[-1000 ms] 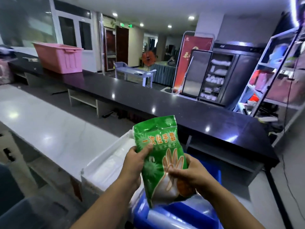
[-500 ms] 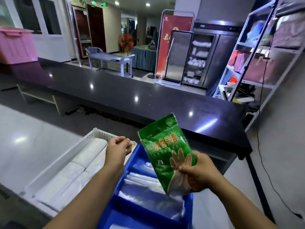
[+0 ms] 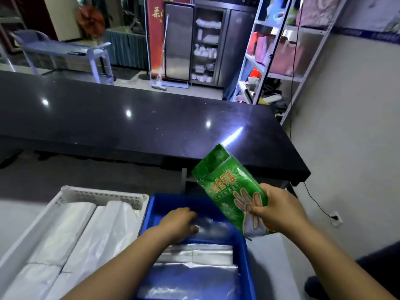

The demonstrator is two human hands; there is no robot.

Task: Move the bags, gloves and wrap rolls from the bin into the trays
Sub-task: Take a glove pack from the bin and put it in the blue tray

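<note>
A green pack of disposable gloves hangs tilted above the far right corner of the blue tray, and my right hand pinches it at its lower end. My left hand reaches down into the blue tray and rests palm down on the clear plastic bag packs lying there, with its fingertips hidden. To the left stands a white perforated tray filled with folded white bags. The bin is out of view.
A long black counter runs across just beyond the trays. A metal shelf rack stands at the back right by the wall, and a black cable runs down to a socket.
My left hand let go of the green pack, then dropped from above the white tray into the blue tray onto the clear bags. The right hand carried the pack rightward and tilted it.
</note>
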